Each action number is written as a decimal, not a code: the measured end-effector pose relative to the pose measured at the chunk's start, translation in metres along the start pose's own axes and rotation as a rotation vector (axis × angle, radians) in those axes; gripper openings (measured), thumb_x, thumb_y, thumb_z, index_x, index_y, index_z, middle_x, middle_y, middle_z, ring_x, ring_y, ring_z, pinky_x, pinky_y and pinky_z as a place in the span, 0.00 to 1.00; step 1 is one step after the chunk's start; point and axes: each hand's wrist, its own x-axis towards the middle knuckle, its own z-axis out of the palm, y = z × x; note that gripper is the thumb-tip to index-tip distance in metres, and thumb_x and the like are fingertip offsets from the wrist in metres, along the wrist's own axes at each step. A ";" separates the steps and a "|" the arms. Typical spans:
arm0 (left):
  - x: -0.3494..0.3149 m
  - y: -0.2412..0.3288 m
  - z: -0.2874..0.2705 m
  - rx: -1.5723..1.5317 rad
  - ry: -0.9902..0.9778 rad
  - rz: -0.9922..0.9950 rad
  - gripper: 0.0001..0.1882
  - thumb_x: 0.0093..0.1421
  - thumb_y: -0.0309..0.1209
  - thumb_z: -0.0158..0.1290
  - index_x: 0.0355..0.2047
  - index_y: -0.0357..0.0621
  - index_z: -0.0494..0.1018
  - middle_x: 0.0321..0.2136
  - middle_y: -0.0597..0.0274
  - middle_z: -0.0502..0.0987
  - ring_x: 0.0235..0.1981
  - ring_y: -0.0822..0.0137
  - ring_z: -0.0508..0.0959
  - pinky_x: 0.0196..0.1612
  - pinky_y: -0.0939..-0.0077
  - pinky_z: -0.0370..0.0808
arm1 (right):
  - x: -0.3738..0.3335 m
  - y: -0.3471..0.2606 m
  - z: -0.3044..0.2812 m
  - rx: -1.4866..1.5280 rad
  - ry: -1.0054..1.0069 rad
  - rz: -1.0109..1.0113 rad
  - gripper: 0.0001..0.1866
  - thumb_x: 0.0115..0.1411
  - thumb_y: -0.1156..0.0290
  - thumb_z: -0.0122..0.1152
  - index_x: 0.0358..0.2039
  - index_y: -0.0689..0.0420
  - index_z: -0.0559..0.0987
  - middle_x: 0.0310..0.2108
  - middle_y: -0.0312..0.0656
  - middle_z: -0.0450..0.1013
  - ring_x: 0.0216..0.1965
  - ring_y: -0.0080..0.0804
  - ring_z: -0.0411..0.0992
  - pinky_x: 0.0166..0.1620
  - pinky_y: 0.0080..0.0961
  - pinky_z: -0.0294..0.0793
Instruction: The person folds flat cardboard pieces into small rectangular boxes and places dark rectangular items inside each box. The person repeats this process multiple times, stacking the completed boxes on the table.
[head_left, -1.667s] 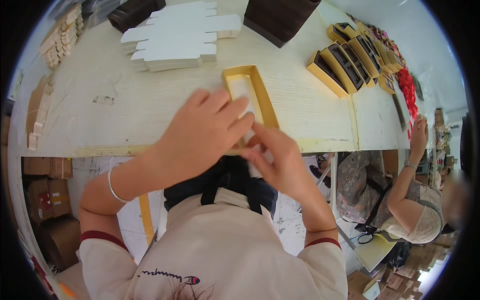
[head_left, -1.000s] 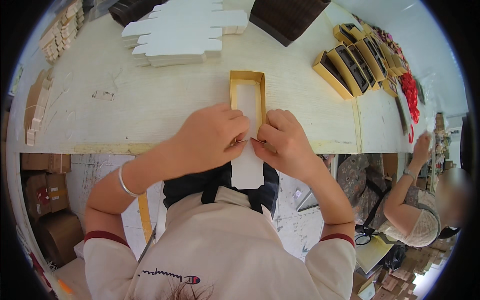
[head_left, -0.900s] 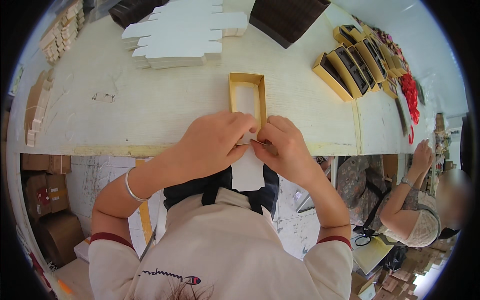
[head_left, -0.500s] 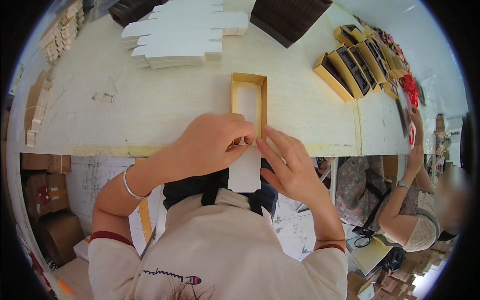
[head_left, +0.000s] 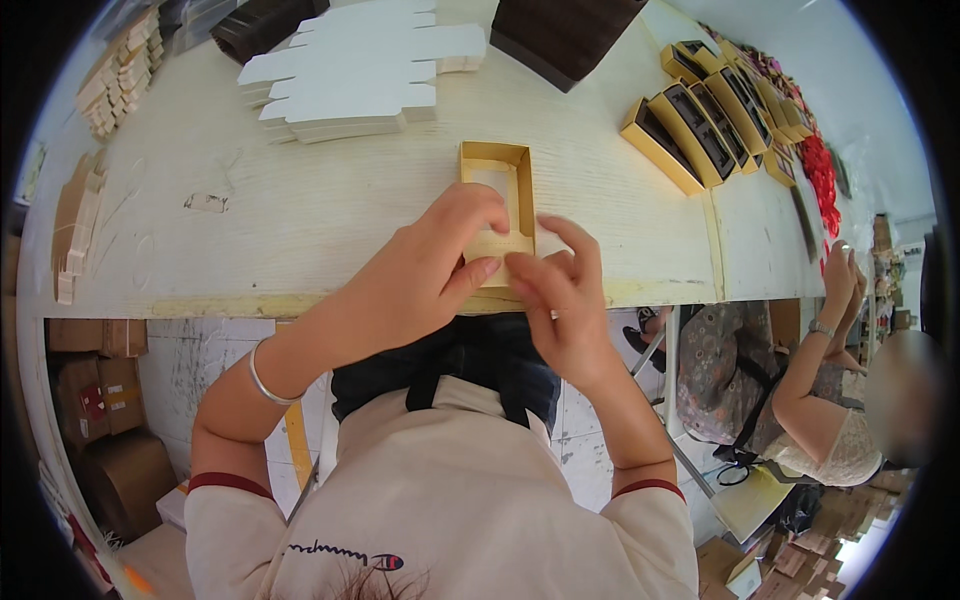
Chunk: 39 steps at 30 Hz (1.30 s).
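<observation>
A long, narrow gold cardboard box point(head_left: 497, 152), without a lid, lies at the table's near edge in front of me. Its far end is upright, and a gold panel shows at the near end. My left hand point(head_left: 440, 245) curves over the left wall, thumb and fingers bent around the box's near part. At the near right corner my right hand point(head_left: 562, 295) has its fingers curled against the box, thumb below them. The fingertips hide part of the near end.
Flat white carton blanks point(head_left: 350, 70) are stacked at the back, near dark brown bags point(head_left: 560, 40). Gold boxes with dark inserts point(head_left: 690, 125) stand at the right, red ribbon-like material point(head_left: 820, 180) beyond. Another person point(head_left: 800, 400) sits at the right. Cardboard pieces point(head_left: 75, 230) lie at left.
The white flap that hung from the box's near end over the table edge has been folded up and in, and gold shows there now. Both hands have shifted, the left one's fingers opening wider.
</observation>
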 end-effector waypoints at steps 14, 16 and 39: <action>-0.007 0.002 0.004 0.431 -0.116 0.032 0.04 0.55 0.25 0.55 0.29 0.36 0.75 0.28 0.54 0.74 0.30 0.53 0.75 0.30 0.65 0.71 | 0.033 -0.013 -0.020 -0.370 -0.601 0.009 0.06 0.48 0.79 0.57 0.30 0.60 0.73 0.30 0.45 0.67 0.33 0.43 0.71 0.32 0.35 0.69; 0.000 0.007 -0.003 0.429 -0.193 0.026 0.05 0.56 0.26 0.55 0.29 0.36 0.75 0.28 0.54 0.74 0.31 0.51 0.74 0.32 0.65 0.71 | 0.037 -0.011 -0.020 -0.307 -0.624 0.018 0.07 0.51 0.78 0.57 0.32 0.60 0.74 0.31 0.46 0.68 0.34 0.45 0.71 0.34 0.37 0.69; -0.020 -0.002 -0.032 0.521 -0.057 0.097 0.39 0.45 0.36 0.67 0.57 0.47 0.65 0.56 0.54 0.65 0.57 0.51 0.64 0.62 0.54 0.58 | 0.230 0.063 -0.097 -0.938 -0.006 -0.247 0.05 0.53 0.72 0.61 0.28 0.60 0.81 0.34 0.40 0.76 0.41 0.40 0.70 0.43 0.34 0.67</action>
